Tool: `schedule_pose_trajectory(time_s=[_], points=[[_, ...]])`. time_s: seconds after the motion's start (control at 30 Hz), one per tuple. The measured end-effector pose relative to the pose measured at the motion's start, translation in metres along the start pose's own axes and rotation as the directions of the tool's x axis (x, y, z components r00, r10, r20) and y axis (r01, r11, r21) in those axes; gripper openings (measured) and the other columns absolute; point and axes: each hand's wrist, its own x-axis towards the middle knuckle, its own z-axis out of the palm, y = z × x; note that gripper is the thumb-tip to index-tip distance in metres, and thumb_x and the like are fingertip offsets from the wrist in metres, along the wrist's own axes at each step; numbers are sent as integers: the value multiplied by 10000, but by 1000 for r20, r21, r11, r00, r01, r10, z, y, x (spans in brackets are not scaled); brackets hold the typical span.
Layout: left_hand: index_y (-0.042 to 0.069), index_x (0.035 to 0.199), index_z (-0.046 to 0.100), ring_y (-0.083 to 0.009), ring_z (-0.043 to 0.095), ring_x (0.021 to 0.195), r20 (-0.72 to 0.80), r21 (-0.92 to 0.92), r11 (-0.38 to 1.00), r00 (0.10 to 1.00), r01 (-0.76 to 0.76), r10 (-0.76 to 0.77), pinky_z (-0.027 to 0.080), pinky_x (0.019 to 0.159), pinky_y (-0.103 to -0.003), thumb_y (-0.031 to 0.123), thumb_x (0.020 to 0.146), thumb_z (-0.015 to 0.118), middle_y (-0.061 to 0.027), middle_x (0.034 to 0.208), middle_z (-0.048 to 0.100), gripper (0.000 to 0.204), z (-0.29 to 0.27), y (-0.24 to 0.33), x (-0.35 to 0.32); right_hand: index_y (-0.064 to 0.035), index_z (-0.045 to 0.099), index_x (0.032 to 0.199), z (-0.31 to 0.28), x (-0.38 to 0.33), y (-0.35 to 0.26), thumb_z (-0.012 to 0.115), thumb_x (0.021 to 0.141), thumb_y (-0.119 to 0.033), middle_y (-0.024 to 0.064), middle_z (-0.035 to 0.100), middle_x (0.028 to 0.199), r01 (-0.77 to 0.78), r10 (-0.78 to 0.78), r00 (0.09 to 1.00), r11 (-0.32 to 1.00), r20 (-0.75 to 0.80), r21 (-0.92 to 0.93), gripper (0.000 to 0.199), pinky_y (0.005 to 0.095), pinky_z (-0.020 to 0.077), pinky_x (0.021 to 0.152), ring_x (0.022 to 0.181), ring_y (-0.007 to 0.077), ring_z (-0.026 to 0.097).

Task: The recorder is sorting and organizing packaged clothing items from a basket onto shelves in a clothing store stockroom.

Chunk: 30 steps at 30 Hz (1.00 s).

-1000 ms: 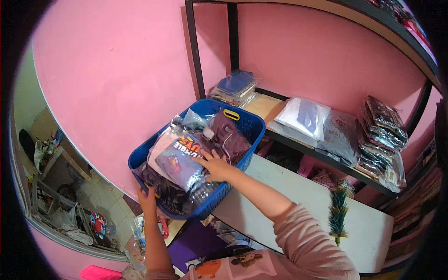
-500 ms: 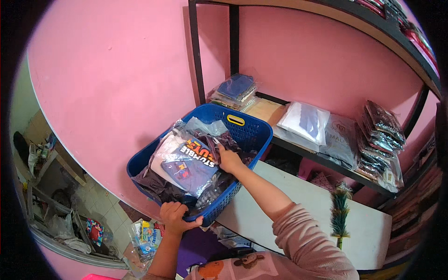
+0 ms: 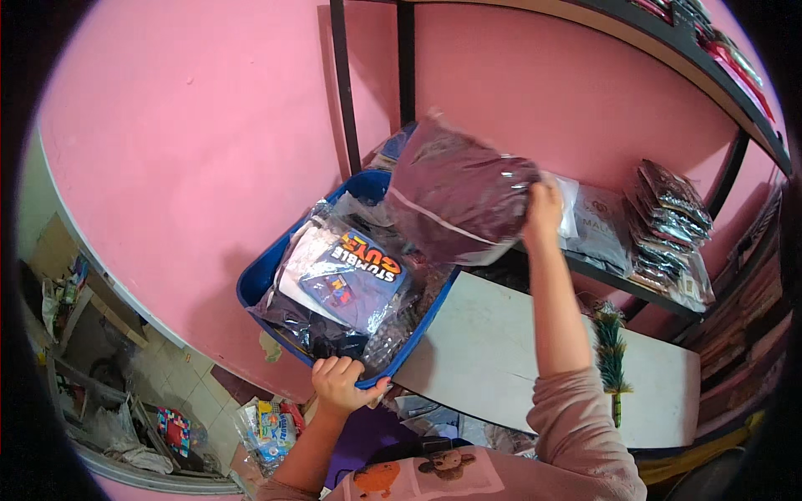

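My right hand [image 3: 545, 209] is closed on one edge of a dark maroon folded garment in a clear plastic bag [image 3: 459, 196], lifted above the far right side of a blue plastic basket [image 3: 255, 284]. It is slightly blurred and hides part of the basket's far rim. With fingers curled over the near rim, my left hand [image 3: 341, 382] grips the basket. Inside lies a bagged garment with a colourful print [image 3: 355, 284], on top of other dark plastic-wrapped garments [image 3: 313, 336].
A shelf beyond holds a grey bagged garment [image 3: 600, 225] and a stack of dark bagged garments [image 3: 668, 225]. Right of the basket is a white tabletop [image 3: 484, 351] with a green tinsel-like plant [image 3: 612, 351]. Colourful packets [image 3: 271, 430] lie below, near my left forearm.
My right hand has drawn the maroon bagged garment up out of the basket and to the right. My left hand still holds the near rim; the view has shifted slightly.
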Motion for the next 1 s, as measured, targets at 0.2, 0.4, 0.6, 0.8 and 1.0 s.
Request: schedule_pose_trajectory(time_s=[0.2, 0.4, 0.6, 0.8, 1.0], points=[[115, 549, 508, -221, 460, 571, 34, -53, 998, 999, 39, -38, 320, 561, -348, 367, 542, 735, -16, 585, 462, 339, 1, 0, -1, -5, 606, 1013, -100, 8, -103, 429, 849, -5, 25, 600, 913, 492, -516, 854, 841, -62, -223, 242, 224, 425, 732, 783, 82, 520], [114, 594, 527, -236, 456, 579, 31, -78, 993, 996, 90, -88, 320, 571, -361, 274, 536, 697, -26, 580, 443, 240, 2, 4, 3, -69, 602, 763, -142, -79, -13, 512, 705, -34, 140, 558, 737, 504, -243, 820, -122, 518, -855, 113, 434, 434, 691, 760, 332, 526], [112, 623, 546, -230, 471, 589, 162, -126, 986, 983, 108, -87, 328, 591, -362, 256, 571, 673, -19, 590, 462, 199, -9, 12, 12, -69, 493, 1228, -265, -250, 88, 721, 698, -374, 217, 523, 1163, 356, 624, 631, 295, 461, -887, 652, 462, 404, 922, 1054, 403, 491], [41, 800, 580, -282, 496, 696, -139, -125, 986, 982, 108, -126, 383, 647, -383, 54, 719, 583, -102, 707, 512, 82, 4, 60, 27, -118, 467, 1243, -387, -244, 47, 720, 683, -229, 220, 396, 1292, -117, 244, 956, -192, -163, -974, 625, 472, 370, 941, 1147, 393, 422], [33, 943, 581, -344, 522, 888, 300, -474, 857, 952, 203, -59, 417, 784, -409, 114, 720, 618, -148, 916, 558, 240, 133, 146, 12, -146, 357, 1344, -517, -247, 14, 579, 792, -204, 137, 347, 1354, -431, 99, 845, -454, -525, -780, 598, 539, 352, 920, 1236, 337, 335]])
